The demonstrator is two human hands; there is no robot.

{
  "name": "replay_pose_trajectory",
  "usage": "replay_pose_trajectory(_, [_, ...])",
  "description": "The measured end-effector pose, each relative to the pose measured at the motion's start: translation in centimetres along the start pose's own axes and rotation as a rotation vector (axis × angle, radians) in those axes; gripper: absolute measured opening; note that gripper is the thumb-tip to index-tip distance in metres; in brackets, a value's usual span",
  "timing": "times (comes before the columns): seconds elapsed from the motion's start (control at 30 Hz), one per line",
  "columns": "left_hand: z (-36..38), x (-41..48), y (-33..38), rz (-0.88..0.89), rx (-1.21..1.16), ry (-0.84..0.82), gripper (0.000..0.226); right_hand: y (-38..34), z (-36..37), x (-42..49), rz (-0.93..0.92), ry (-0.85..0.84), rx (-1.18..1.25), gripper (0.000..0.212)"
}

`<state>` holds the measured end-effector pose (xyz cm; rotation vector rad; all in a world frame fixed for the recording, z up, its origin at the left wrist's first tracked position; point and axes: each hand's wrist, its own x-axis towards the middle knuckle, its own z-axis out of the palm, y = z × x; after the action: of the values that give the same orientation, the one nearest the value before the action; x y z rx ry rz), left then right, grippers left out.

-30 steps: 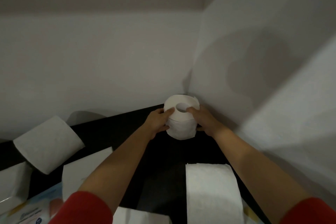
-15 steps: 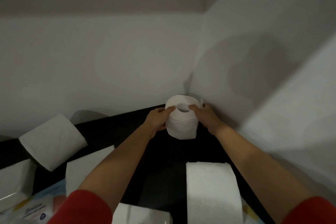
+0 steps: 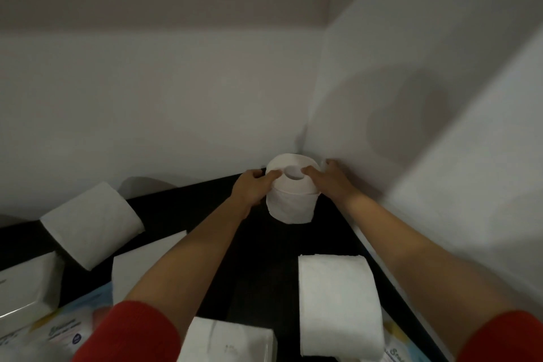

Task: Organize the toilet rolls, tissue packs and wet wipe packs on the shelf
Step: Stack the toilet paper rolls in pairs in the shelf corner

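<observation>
Head view, single camera.

Landmark: the corner roll (image 3: 291, 203), standing upright on the dark shelf (image 3: 264, 258) where the back wall (image 3: 147, 112) meets the side wall (image 3: 411, 97). A ridge around its upper part suggests one roll stacked on another, but we cannot confirm this.

Hands: the left hand (image 3: 249, 189) grasps the corner roll from its left and the right hand (image 3: 329, 182) from its right. Each thumb lies over the top face beside the core hole, and the fingers wrap the sides. Neither hand is released. Red sleeves show at the bottom edge.

Other stock, located from the corner roll:
- second roll (image 3: 335, 303), on its side, nearer us and slightly right.
- third roll (image 3: 91, 223), tilted, well to the left by the back wall.
- flat white pack (image 3: 141, 264), nearer us and left, partly behind the left forearm.
- white tissue pack (image 3: 26, 285), far left.
- another tissue pack (image 3: 232, 341), nearest us.
- wet wipe pack (image 3: 67, 332), nearer us and far left.
- printed pack (image 3: 393, 344), nearer us and right, under the second roll.

Step in hand, as we judge it: seating the corner roll squarely into the corner. Most of the sorting remains.

Next move calls for letting go without tipping it, then fetching the second roll.

Writing: the wet wipe pack has script lettering and a round blue badge, and the printed pack has blue script. Both are too blurred to read.
</observation>
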<state>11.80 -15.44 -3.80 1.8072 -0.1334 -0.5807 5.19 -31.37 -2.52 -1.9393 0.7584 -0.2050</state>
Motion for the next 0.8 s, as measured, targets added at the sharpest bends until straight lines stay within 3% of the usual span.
replay_pose_trajectory(0.3, [-1.4,-3.3,1.2,0.132,0.120,0.186,0.069,-2.4,-1.8,-2.3,-0.064,0.036,-0.191,0.083])
replay_pose_trajectory(0.8, [-1.7,-12.5,0.8,0.155,0.159,0.077,0.065,-2.7,-5.0,-11.0,-0.067,0.062,-0.155,0.074])
